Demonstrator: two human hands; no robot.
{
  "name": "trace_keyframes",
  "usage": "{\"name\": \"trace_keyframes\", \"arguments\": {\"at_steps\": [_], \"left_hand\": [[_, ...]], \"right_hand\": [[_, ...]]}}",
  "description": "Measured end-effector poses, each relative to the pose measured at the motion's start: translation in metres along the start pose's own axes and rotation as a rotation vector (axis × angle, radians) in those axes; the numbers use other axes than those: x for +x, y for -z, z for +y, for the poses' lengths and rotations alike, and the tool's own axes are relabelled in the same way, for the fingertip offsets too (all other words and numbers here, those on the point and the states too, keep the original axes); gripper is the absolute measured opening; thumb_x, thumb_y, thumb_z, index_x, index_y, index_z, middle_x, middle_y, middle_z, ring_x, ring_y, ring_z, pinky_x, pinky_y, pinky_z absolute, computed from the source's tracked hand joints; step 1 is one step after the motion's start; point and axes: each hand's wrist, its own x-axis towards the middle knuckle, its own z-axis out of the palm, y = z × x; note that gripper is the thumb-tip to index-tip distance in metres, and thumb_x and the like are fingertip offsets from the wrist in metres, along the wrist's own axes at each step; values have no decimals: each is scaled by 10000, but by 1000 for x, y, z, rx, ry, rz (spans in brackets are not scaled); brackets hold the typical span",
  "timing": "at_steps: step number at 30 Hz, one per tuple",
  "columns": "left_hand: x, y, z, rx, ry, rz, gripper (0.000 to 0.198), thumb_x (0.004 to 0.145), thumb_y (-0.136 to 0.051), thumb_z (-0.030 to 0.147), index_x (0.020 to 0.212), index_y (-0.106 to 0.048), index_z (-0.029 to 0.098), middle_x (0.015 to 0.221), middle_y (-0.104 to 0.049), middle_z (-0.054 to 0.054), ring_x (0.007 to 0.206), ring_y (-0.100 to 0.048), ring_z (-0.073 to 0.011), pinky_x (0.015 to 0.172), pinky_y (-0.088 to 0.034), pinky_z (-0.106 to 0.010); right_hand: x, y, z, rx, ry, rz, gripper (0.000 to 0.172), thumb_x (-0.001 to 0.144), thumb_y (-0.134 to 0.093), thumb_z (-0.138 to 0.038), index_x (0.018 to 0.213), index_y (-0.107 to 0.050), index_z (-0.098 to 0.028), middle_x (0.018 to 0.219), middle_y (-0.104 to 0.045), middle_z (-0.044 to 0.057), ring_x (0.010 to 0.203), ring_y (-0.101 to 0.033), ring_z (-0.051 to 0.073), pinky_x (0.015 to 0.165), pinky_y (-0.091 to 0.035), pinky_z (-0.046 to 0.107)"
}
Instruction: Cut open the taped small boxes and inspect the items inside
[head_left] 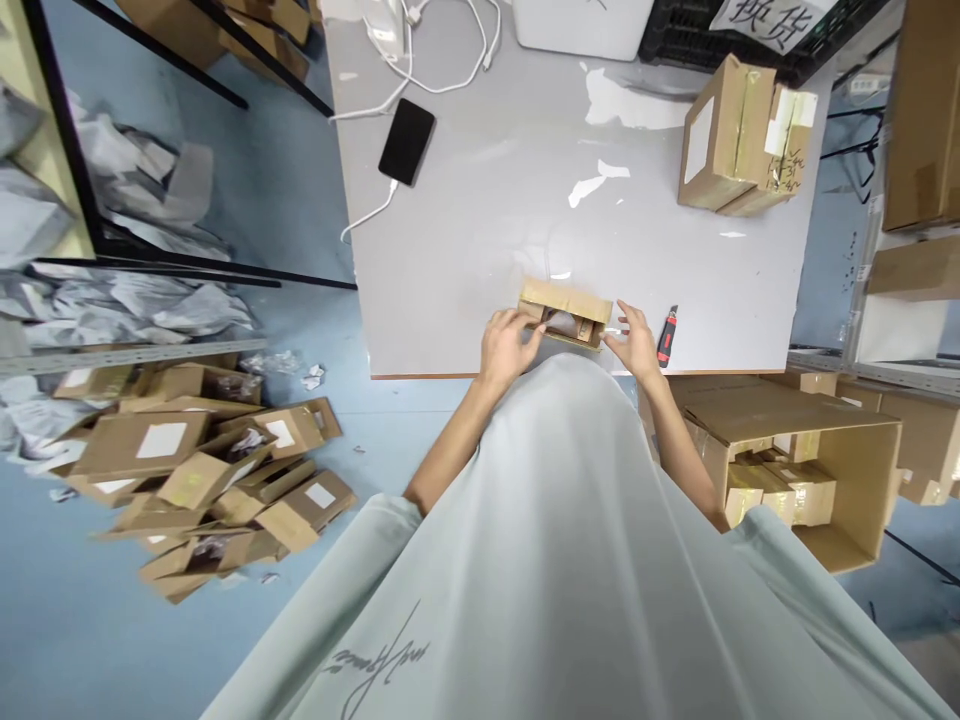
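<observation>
Item: small cardboard box, brown, flaps open, set at the near edge of the tabletop, about midway along it; a pale wrapped content is seen inside, and no print can be read on it. The box is held at both ends: the left hand is curled on its left end, fingers bent and closed on the flap; the right hand is laid against its right end, fingers stretched out and close together, not clamped. Just beside the right hand, at the same near edge, a red and black box cutter is laid. Toward the far left corner, a black phone is placed face up, with a white cable plugged in. Near the far right corner, a taped carton is stood, bearing a blank white label and handwritten marks too small to be read. Beyond it, a black crate is fitted with a paper sign reading "换货". Right of the table, on the floor, a large open carton holding small boxes is noted; to the left, a heap of opened boxes with white labels. A cursive signature print, not legible, is carried on the pale shirt.
</observation>
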Motion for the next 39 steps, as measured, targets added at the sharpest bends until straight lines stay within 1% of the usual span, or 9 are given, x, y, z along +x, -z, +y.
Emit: {"name": "trace_keyframes", "arguments": {"at_steps": [5,9,12,17,22,24,29,35,39], "left_hand": [[-1,-8,-14,-49,84,1,385,970,-758,254,1354,-766,232,1480,-674,-167,1451,-631,-379,1308,-511,-570],[-8,-17,-19,-96,68,-87,746,836,-772,150,1569,-655,223,1746,-460,-185,1663,-484,-426,1389,-450,-604],[-13,-19,-22,-130,63,-132,840,836,-769,144,1650,-575,201,1839,-340,-195,1724,-422,-430,1411,-433,-597],[-18,-19,-24,-104,54,-116,673,938,-766,195,1591,-614,245,1832,-386,-177,1696,-478,-404,1387,-466,-601],[-18,-16,-16,-27,60,-110,635,961,-821,242,1564,-622,255,1752,-476,-191,1583,-580,-395,1303,-542,-577],[-19,-12,-8,43,58,-120,645,970,-834,259,1576,-620,213,1704,-520,-218,1507,-622,-406,1255,-567,-573],[-8,-9,13,230,-74,-178,507,1050,-733,274,1542,-684,168,1583,-655,-223,1451,-605,-434,1244,-527,-585],[36,-33,29,299,-209,-449,463,1077,-620,232,1515,-708,112,1468,-738,-230,1400,-651,-416,1222,-533,-542],[64,-56,37,368,-227,-584,468,1072,-630,220,1522,-706,114,1610,-676,-223,1502,-632,-374,1278,-511,-470]], "right_hand": [[20,-6,-12,-136,67,31,545,1080,-667,-383,1606,-677,-238,1591,-685,172,1333,-737,342,1187,-624,571],[33,-9,-23,-323,148,-88,734,975,-848,-356,1657,-635,-186,1673,-612,224,1506,-626,419,1265,-550,604],[36,-9,-27,-387,192,-128,686,996,-766,-242,1662,-626,-163,1653,-628,240,1476,-646,420,1244,-555,587],[60,-9,-20,-202,123,8,459,1134,-545,-367,1501,-718,-152,1422,-790,205,1216,-765,363,1147,-598,526],[97,-19,-16,-99,-60,107,563,1040,-671,-308,1576,-613,-145,1302,-811,170,1131,-755,321,1118,-590,489],[104,-24,-18,-101,-59,119,473,1027,-672,-281,1486,-655,-169,1294,-786,150,1096,-737,291,1110,-590,475],[92,-31,-23,-185,26,106,213,1064,-599,-290,1196,-743,-206,1386,-707,139,1158,-702,273,1146,-586,451],[60,-29,-16,-200,52,109,397,1053,-613,-272,1429,-716,-200,1716,-554,199,1559,-558,358,1302,-517,527],[39,-28,-2,-212,20,100,505,1081,-577,-276,1571,-671,-196,1670,-600,207,1422,-687,343,1247,-577,521]]}}
